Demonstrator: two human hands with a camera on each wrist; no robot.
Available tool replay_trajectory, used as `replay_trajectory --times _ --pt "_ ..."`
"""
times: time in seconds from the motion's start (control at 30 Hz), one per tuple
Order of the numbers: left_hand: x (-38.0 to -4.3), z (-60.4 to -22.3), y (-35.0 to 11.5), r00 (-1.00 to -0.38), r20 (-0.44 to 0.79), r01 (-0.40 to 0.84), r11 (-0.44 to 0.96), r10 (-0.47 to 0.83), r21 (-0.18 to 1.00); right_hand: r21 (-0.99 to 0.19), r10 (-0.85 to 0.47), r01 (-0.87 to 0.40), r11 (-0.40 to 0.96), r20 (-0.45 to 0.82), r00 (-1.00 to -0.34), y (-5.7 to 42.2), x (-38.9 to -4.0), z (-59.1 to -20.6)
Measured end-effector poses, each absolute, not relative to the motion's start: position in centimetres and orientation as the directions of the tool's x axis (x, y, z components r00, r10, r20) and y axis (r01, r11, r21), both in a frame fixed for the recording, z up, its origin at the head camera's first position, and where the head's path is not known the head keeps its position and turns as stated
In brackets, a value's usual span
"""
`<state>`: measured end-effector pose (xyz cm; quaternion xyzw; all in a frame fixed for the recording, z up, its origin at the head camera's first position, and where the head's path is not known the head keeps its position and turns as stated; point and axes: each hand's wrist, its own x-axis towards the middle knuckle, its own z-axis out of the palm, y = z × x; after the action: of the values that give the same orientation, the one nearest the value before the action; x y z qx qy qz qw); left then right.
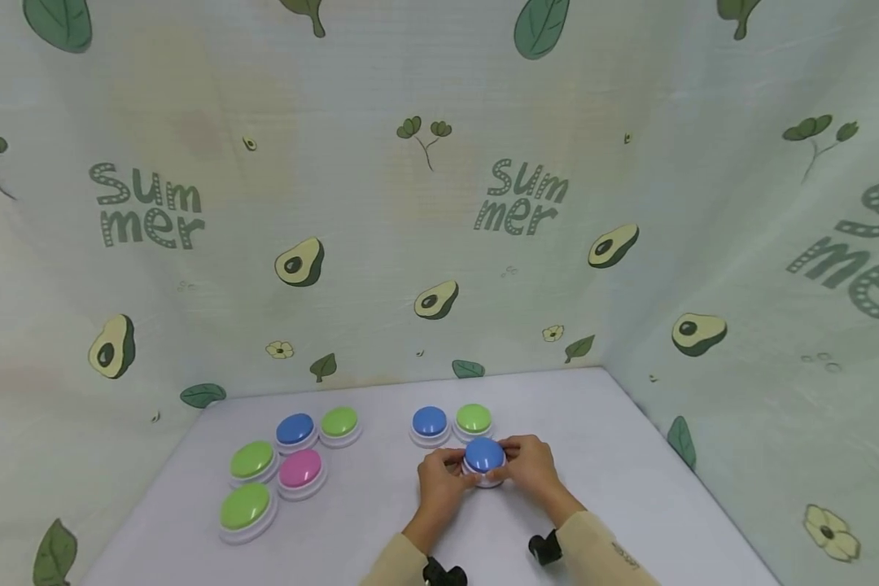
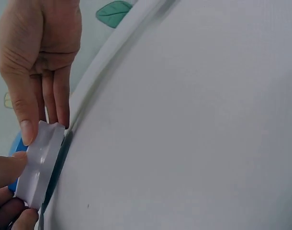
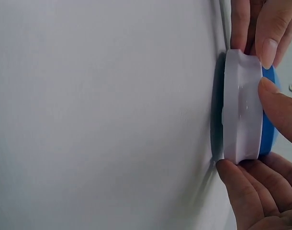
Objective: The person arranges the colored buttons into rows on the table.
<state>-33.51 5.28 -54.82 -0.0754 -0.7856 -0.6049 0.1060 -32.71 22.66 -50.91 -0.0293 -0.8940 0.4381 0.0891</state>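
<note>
A round blue push button (image 1: pixel 484 455) with a white base sits between both hands, right of the table's middle. My left hand (image 1: pixel 439 487) grips its left side, with the thumb near the front. Opposite it, my right hand (image 1: pixel 533 472) holds the right side. In the right wrist view, the white base (image 3: pixel 242 105) stands edge-on, with fingertips at both ends and a thumb (image 3: pixel 279 108) against it near the blue top. A dark strip runs between base and table; whether they touch, I cannot tell. Just behind are another blue button (image 1: pixel 430 421) and a green button (image 1: pixel 474 418).
On the left of the white table (image 1: pixel 366 521) stands a group of similar buttons: a blue one (image 1: pixel 295 429), a pink one (image 1: pixel 300 468) and several green ones, the nearest green button (image 1: pixel 244 506) towards the front. A printed cloth (image 1: pixel 366 187) hangs behind and at the sides.
</note>
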Motion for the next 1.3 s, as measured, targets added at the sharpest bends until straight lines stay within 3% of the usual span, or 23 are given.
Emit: replay_trajectory --times 0.27,1.3 --pt "-34.0 -54.9 7.6 -0.972 0.226 0.234 0.142 0.069 0.962 -0.779 0.170 -0.020 0.627 0.163 -0.972 24.9 -33.2 -51.4" --pt "-36.6 -54.0 13.7 -0.955 0.028 0.039 0.031 0.296 0.999 -0.723 0.271 0.053 0.688 0.189 -0.944 28.1 -37.6 -51.9"
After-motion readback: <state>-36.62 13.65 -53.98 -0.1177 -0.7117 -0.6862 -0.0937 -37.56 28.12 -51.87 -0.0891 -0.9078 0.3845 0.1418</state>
